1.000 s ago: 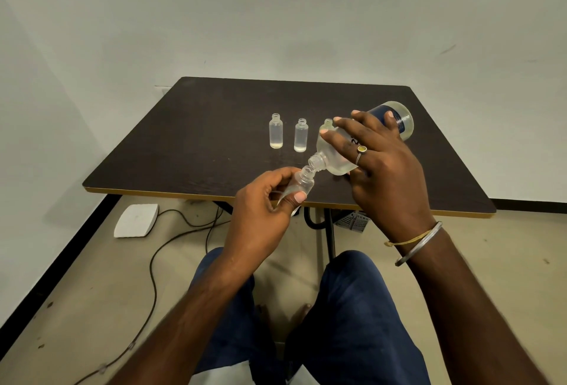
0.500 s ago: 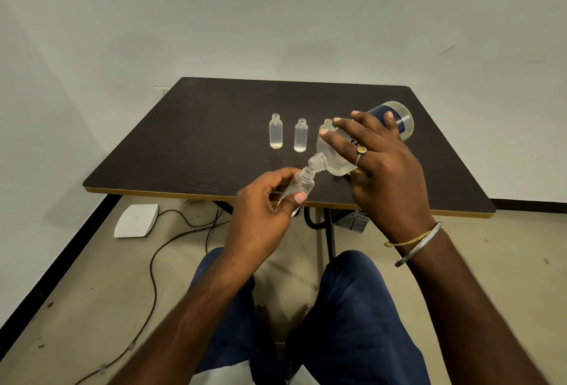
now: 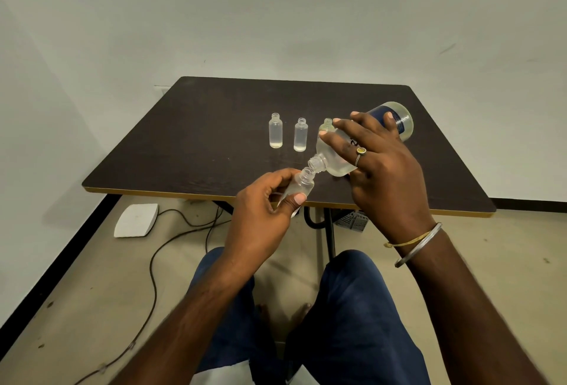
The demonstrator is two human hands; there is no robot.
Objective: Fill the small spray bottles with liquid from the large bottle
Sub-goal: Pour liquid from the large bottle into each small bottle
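My right hand (image 3: 380, 163) grips the large clear bottle (image 3: 333, 159), tipped neck-down to the left, its blue-labelled base raised at the right. Its mouth meets the open neck of a small clear bottle (image 3: 302, 185) that my left hand (image 3: 264, 219) holds, tilted, above the table's near edge. Two uncapped small bottles (image 3: 275, 134) (image 3: 300, 138) stand upright mid-table with a little liquid at their bottoms. A third small bottle (image 3: 327, 124) stands behind the large one, mostly hidden.
The dark table (image 3: 190, 139) has a yellow-trimmed front edge and a black leg beneath. On the floor at left lie a white pad (image 3: 136, 220) and a dark cable (image 3: 159, 262). My knees in blue trousers sit below the table edge.
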